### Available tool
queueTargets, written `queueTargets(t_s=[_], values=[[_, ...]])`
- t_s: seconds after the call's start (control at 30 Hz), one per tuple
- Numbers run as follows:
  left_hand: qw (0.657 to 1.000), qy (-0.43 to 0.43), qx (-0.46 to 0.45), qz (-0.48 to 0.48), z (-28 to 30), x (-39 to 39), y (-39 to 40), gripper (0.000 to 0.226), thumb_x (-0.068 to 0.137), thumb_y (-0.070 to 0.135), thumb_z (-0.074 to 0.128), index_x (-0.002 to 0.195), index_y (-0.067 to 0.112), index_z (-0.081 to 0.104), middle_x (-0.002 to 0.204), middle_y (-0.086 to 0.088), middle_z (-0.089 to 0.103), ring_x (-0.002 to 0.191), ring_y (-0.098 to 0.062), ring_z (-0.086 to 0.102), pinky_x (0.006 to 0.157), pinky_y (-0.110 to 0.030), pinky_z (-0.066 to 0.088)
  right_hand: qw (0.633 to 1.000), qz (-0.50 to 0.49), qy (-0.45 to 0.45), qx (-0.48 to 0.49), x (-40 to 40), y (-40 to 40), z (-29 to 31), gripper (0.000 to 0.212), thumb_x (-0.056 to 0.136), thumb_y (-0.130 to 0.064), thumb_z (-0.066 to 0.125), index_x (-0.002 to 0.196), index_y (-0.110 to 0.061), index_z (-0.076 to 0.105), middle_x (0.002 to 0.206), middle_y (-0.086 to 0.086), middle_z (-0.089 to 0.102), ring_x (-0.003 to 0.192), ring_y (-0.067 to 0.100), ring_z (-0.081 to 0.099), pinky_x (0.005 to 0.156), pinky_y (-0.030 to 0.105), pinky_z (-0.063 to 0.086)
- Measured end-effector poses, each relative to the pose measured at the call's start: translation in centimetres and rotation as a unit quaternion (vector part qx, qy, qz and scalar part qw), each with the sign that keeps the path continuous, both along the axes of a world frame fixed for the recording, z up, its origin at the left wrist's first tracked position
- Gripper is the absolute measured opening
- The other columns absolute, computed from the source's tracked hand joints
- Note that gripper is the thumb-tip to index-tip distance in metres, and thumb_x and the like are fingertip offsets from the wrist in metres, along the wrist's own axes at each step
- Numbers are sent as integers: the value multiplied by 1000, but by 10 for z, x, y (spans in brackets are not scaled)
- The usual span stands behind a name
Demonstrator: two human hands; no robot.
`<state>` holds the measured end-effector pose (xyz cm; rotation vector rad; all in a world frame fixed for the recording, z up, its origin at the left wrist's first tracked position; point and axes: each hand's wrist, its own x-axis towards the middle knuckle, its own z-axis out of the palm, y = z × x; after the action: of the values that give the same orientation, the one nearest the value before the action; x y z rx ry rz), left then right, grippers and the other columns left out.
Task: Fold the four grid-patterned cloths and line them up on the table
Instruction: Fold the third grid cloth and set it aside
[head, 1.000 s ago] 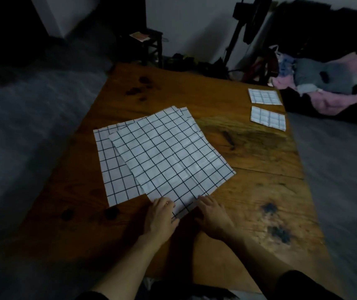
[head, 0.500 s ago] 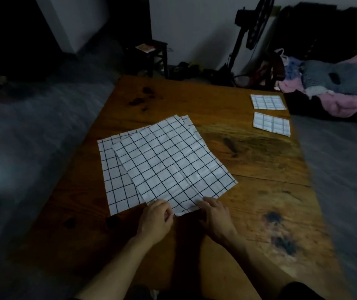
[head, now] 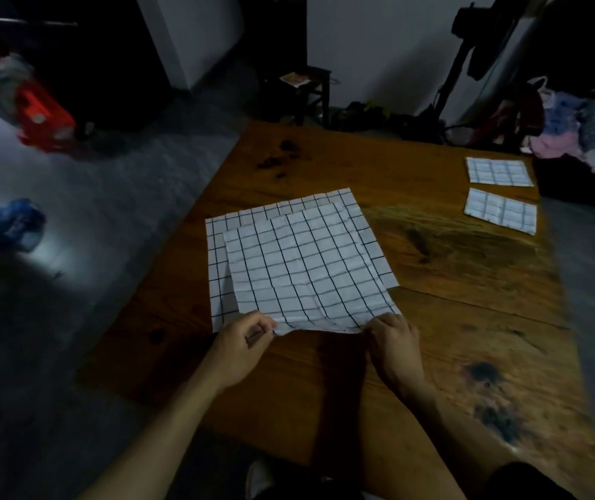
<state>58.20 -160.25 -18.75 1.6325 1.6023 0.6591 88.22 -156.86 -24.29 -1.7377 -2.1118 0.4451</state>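
Two unfolded white cloths with black grid lines lie stacked in the middle of the wooden table [head: 433, 355]. The top cloth [head: 307, 268] covers most of the bottom cloth [head: 218, 254], which shows along the left and far edges. My left hand [head: 242, 346] pinches the top cloth's near left corner and my right hand [head: 395, 342] pinches its near right corner; that near edge is raised slightly off the table. Two folded grid cloths rest at the far right, one [head: 500, 171] behind the other [head: 501, 211].
A pile of clothes [head: 584, 131] sits beyond the table's far right corner. A small dark stool [head: 307, 92] and a fan stand [head: 458, 66] are behind the table. Red [head: 41, 113] and blue [head: 11, 225] items lie on the grey floor at left.
The top cloth has been turned from a diagonal position to roughly square with the table. Both hands moved apart from its near point to its two near corners and lifted the edge.
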Motion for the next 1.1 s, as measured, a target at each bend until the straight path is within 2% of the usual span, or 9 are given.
queueTargets(t_s=[0.2,0.3,0.4,0.47,0.5,0.57,0.67,0.87,1.1], values=[[998,25,52,3,6,-13,-11,4,93,26,61,95,29,59,109,12,62,106,-3,57,91,-33,52,999,-27,1,26,-13,-21,23,4,89,-19,65,88,-22,68,92,-4,64,92,14,55,81,29,34],[997,58,53,-16,4,-26,-24,25,86,40,69,106,32,57,115,13,58,111,-5,52,96,-34,47,998,-55,-2,27,-31,-37,35,3,87,-17,65,86,-19,67,84,-2,64,79,14,57,66,27,41],[988,141,49,-46,-2,-37,-40,51,74,54,75,116,35,54,119,19,50,117,-4,40,103,-32,33,996,-81,-2,29,-52,-58,45,3,86,-16,66,87,-18,67,84,-3,64,74,12,55,62,26,44],[980,166,100,-40,-8,-44,-50,34,77,41,77,104,33,58,109,18,54,110,-6,46,103,-33,34,995,-100,-6,27,-65,-76,51,3,86,-16,65,87,-18,67,85,-3,64,75,12,55,62,26,44],[978,162,126,-34,-10,-46,-54,25,78,31,77,95,33,59,101,16,57,103,-7,51,98,-36,39,994,-105,-10,23,-69,-84,54,2,86,-17,65,87,-18,67,86,-3,64,76,13,54,62,27,44],[977,137,162,-33,-12,-57,-62,24,79,18,76,83,32,57,90,15,58,90,-7,52,84,-33,40,993,-114,-28,29,-79,-103,59,2,86,-20,65,87,-20,67,86,-3,65,78,15,56,65,31,46],[971,125,194,-62,-12,-74,-71,18,81,17,73,86,30,61,92,14,61,90,-7,53,80,-29,35,989,-136,-34,50,-87,-130,65,3,84,-19,67,85,-22,66,86,-4,66,80,15,57,70,36,49],[960,116,234,-102,-2,-91,-75,15,84,12,72,97,16,68,102,2,65,98,-14,56,85,-30,47,983,-168,-19,76,-100,-154,78,4,88,-21,65,92,-23,64,94,-4,62,89,15,53,78,38,47],[956,113,264,-66,9,-86,-46,11,82,10,72,93,11,69,98,-3,64,95,-16,52,79,-24,40,979,-159,-58,110,-99,-123,91,4,88,-19,65,90,-22,64,91,-3,62,87,17,52,74,40,46]])
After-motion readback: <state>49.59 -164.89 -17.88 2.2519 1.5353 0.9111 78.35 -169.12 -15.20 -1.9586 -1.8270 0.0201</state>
